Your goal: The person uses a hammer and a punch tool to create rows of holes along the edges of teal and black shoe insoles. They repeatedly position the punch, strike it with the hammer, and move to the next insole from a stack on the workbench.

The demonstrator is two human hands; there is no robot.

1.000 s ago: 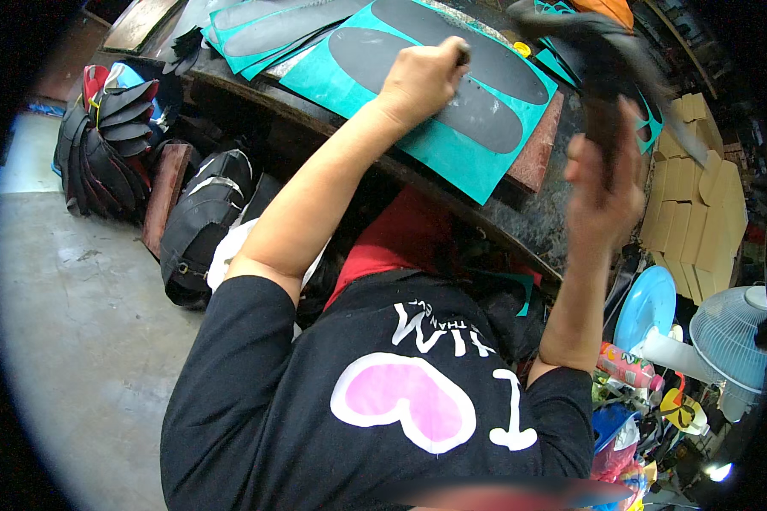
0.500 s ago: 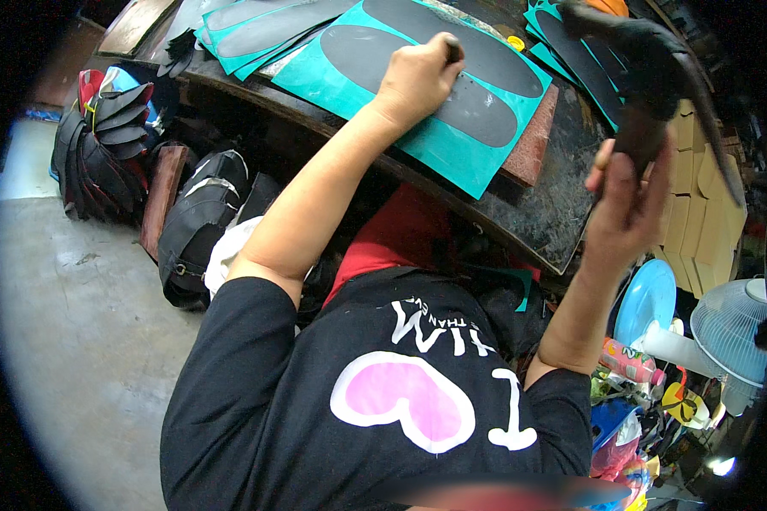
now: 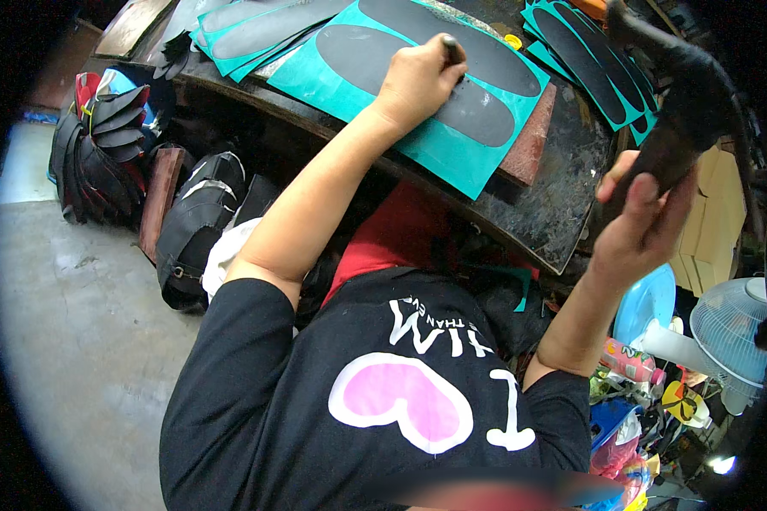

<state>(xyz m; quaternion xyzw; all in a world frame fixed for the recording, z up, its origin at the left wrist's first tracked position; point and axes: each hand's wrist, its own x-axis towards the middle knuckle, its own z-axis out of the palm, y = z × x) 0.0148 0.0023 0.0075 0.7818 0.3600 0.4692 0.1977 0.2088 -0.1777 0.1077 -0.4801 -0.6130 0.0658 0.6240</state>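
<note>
Our clenched right hand (image 3: 641, 223) swung the dark tool (image 3: 686, 119) wider off the bench's (image 3: 562, 204) right edge. Clear of the peg (image 3: 449, 41) our left hand (image 3: 419, 83) pinches.

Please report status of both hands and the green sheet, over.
Left hand: closed on small dark tool, over green sheet. Right hand: gripping dark hammer-like tool, held up. Sheet flat, left hand covering part.

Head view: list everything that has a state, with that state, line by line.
Left hand: closed around a small tool
Right hand: gripping a hammer-like tool
Hammer-like tool: held up, tilted
Teal sheet: lying flat
Pink bottle: capped
Fan: running or off, cannot tell
</note>
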